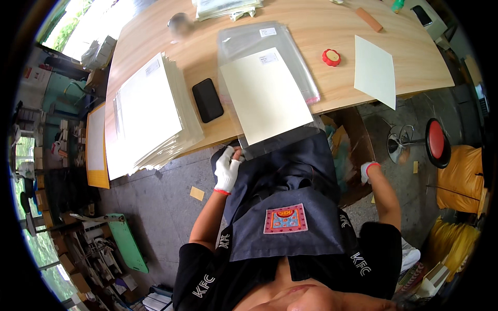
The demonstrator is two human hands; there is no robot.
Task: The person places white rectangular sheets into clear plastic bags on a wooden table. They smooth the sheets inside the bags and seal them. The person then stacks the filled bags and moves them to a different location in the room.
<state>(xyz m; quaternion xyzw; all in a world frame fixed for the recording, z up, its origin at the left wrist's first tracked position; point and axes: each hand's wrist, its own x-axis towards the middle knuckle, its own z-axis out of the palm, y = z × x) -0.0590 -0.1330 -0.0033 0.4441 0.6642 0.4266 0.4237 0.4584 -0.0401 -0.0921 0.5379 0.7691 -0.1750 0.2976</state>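
My left hand (226, 170), in a white glove with a red cuff and bare fingertips, is at the table's front edge. Its fingers are closed at the near left corner of a clear plastic sleeve (280, 141). A cream sheet (265, 98) with a small white label lies in or on that sleeve, which overhangs the edge above my lap. Beneath it, farther back, is a stack of clear sleeves (244, 39). My right hand (367, 172), also white-gloved, hangs low beside a cardboard box (363, 140); its fingers are mostly hidden.
A thick pile of sleeved sheets (148, 114) stands at the left, beside a black phone (208, 100). To the right are a round red container (331, 57) and a pale sheet (374, 70) overhanging the table. A red-seated stool (438, 143) stands at the right.
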